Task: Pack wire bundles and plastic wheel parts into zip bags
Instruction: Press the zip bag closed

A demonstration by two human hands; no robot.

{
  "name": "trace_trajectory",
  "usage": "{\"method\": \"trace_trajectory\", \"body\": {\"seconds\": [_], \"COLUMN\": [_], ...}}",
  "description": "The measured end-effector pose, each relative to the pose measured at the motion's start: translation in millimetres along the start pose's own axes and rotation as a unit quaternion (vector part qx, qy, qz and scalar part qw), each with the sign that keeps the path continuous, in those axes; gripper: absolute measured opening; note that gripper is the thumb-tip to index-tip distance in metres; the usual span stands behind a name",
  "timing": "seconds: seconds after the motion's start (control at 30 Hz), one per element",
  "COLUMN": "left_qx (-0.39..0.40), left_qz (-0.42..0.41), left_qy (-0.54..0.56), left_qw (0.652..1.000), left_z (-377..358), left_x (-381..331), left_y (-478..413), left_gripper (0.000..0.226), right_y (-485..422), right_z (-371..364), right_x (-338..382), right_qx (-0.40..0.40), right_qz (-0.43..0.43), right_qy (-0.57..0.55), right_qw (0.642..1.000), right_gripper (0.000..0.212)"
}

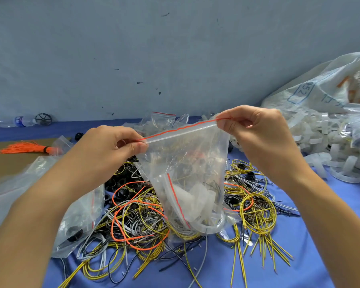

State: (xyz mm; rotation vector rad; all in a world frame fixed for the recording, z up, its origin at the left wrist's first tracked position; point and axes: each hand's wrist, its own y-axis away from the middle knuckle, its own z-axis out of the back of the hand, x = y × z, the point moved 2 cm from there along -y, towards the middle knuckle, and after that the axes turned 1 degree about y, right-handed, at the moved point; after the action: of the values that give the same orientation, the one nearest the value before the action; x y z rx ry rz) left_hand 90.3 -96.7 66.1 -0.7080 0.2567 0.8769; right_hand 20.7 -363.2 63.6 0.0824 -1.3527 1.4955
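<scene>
Both hands' fingers [140,146] pinch zip bag [187,163] seal | contents blurred

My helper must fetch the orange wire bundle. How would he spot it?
Look to the far left, on the brown surface beside the blue cloth. The orange wire bundle lies there, straight, fanned and banded, unlike the looped wires.

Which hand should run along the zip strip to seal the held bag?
Probably the left. The left hand pinches the lower end of the zip bag strip, while the right hand pinches the higher end, so it can keep the bag hanging. Both look equally unobstructed, so it is a slim preference.
</scene>
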Motion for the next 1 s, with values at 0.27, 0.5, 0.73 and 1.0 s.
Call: {"method": "trace_trajectory", "body": {"seconds": [0.27,0.5,0.73,1.0], "left_qx": [-0.035,-0.058,-0.038,0.072], "left_qz": [-0.038,-0.066,-0.159,-0.171], "left_qy": [0.001,0.093,0.153,0.199], "left_qw": [0.999,0.992,0.975,0.962], "left_z": [6,13,9,-47], "left_x": [2,-30,-121,-201], "left_y": [2,10,-9,-48], "left_gripper": [0.009,0.053,0.051,0.023], "right_y": [4,29,41,49], "right_z": [9,62,157,235], "right_x": [10,34,61,22], "right_qx": [-0.032,-0.103,-0.134,-0.129], "right_qz": [-0.004,0.010,-0.008,-0.119], "right_qy": [-0.021,-0.042,-0.031,-0.005], "right_qw": [0.999,0.994,0.991,0.985], "right_gripper": [0.015,0.014,0.016,0.006]}}
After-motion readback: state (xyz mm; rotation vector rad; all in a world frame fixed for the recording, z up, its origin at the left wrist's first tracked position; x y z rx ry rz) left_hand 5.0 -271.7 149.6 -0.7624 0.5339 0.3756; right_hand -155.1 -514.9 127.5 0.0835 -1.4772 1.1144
